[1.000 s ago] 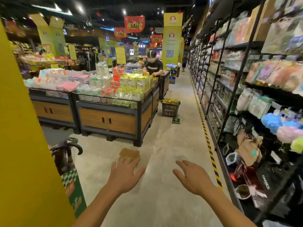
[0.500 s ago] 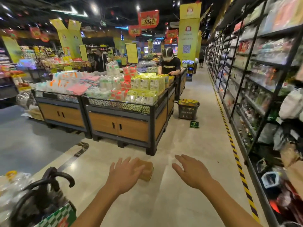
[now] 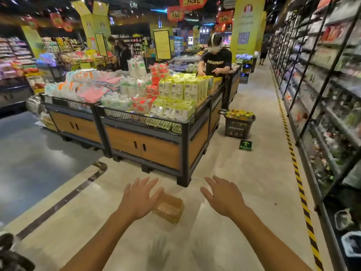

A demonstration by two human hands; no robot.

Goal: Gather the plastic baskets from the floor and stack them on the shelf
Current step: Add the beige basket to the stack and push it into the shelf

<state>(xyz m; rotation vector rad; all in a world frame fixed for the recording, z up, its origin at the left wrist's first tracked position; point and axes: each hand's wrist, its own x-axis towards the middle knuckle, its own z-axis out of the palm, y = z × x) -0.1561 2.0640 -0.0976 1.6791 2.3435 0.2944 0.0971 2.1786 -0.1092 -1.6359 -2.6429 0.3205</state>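
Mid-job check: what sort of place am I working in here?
Almost certainly a supermarket aisle: tall black metal shelving packed with packaged goods lines the right, wood-panelled display bins with black mesh rims hold stacked packets, and a dark plastic shopping basket of yellow items sits on the floor.

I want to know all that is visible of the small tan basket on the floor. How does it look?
The basket is small, rectangular and tan, apparently plastic, with finely slatted walls. It sits on the pale floor, turned cornerwise to the camera. The open left hand hides its far left corner; contact cannot be told. The right hand is apart from it.
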